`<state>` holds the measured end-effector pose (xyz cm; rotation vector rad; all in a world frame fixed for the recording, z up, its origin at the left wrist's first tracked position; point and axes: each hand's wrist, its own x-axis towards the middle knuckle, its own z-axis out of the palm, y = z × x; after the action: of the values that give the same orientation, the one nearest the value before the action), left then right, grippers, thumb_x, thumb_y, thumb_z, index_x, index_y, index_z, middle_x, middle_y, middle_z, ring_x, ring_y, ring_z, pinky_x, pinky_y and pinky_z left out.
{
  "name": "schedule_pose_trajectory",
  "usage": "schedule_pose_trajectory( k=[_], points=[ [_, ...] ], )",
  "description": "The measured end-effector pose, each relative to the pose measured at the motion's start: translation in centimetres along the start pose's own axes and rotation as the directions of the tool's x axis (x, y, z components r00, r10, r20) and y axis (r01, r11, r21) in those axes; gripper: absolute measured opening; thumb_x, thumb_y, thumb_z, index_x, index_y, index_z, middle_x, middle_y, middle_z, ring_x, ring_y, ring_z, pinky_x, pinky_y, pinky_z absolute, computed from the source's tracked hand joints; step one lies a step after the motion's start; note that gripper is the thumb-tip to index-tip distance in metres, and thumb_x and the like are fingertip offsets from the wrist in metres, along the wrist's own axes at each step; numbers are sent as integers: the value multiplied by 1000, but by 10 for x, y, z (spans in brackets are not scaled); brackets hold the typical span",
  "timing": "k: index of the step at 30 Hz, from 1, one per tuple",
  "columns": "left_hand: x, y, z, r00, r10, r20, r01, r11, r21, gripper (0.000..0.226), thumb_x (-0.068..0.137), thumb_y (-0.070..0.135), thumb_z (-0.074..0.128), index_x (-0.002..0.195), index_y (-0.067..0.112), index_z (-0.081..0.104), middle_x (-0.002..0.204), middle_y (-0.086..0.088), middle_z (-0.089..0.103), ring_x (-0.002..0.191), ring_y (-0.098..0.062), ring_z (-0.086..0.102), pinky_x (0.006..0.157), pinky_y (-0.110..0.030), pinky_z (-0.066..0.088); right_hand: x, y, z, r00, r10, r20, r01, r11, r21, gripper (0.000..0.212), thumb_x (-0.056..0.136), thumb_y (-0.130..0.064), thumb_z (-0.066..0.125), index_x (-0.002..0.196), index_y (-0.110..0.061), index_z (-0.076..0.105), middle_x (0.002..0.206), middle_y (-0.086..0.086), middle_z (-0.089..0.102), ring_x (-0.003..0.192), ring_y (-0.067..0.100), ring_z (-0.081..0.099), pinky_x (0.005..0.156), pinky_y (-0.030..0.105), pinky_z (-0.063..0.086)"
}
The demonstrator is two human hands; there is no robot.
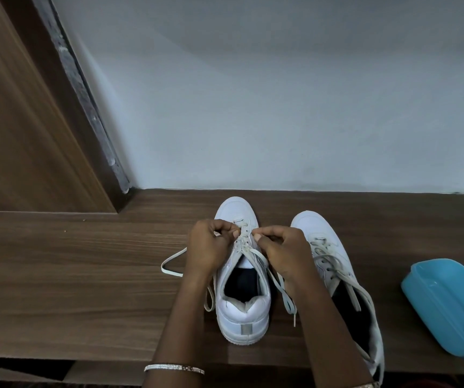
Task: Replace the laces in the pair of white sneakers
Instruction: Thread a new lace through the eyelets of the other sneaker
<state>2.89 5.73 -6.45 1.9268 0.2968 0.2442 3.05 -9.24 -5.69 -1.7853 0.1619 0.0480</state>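
Both hands, left hand [210,247] and right hand [284,253], pinched on the lace [249,252] over the left sneaker [243,312]

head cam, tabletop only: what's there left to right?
Loose lace loop → left hand → left sneaker → right hand → right sneaker → blue plastic container. All on the wooden table.

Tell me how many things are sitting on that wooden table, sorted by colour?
White sneakers: 2, the left sneaker that the left hand and right hand are working on, and the right sneaker beside it.
Blue tub: 1, the blue tub at the right edge of the table.
Total: 3
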Motion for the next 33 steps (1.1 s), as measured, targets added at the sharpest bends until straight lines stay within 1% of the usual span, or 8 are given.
schedule_pose_trajectory(
  k=[2,8,13,17,22,26,30,33],
  points=[
    [-3,0,3,993,-113,20,115,983,-140,9,82,7,75,77,13,78,74,-2,75,65,-8,65,73,-36,55,0,1,1,1000,-9,3,9,1000,4,11,86,-13,73,87,-22,80,80,-9,76,79,4,72,78,25,58],
    [-3,-1,7,956,-283,74,292,908,-299,19,83,-3,66,70,7,76,75,-18,74,68,-24,65,80,-52,57,1,2,4,999,-42,11,42,999,15,12,86,-12,75,93,-20,79,85,-8,76,82,1,71,77,20,56],
    [-4,-1,7,934,-343,102,355,860,-367,18,82,-3,69,69,7,77,79,-22,73,71,-28,66,81,-53,57,0,2,4,998,-55,22,55,998,5,13,87,-11,73,94,-20,80,85,-9,77,82,0,71,79,18,56],
    [-5,1,5,933,-333,137,360,844,-397,12,81,-2,72,73,5,78,78,-20,74,72,-28,67,77,-43,58,0,4,6,998,-58,39,59,998,-12,13,87,-13,73,96,-19,80,86,-7,77,84,3,72,84,26,58],
    [-8,4,3,947,-286,148,322,849,-419,5,82,0,73,86,-1,76,79,-16,75,66,-19,70,61,-26,56,-2,4,7,999,8,38,-15,984,178,10,87,-11,75,96,-12,79,85,0,78,83,12,75,78,25,60],
    [-5,1,0,972,-196,128,227,923,-311,6,83,4,75,82,8,79,79,-11,76,74,-20,71,73,-31,58,-7,2,16,997,68,-48,-47,937,347,6,82,-8,78,88,-7,79,76,5,77,74,17,75,67,24,59],
    [-6,3,-5,978,-135,159,170,957,-235,11,87,5,71,83,11,79,79,-8,77,75,-17,70,79,-34,56,0,4,23,995,-35,-88,52,977,205,2,84,-11,76,82,-12,77,75,2,76,74,16,74,72,32,60],
    [-7,9,-12,990,-74,122,96,979,-180,16,89,5,69,82,17,78,77,1,76,73,-12,69,70,-29,56,4,4,26,991,-54,-122,79,974,213,7,88,-13,70,82,-16,72,78,2,75,78,17,71,78,40,59]
  ],
)
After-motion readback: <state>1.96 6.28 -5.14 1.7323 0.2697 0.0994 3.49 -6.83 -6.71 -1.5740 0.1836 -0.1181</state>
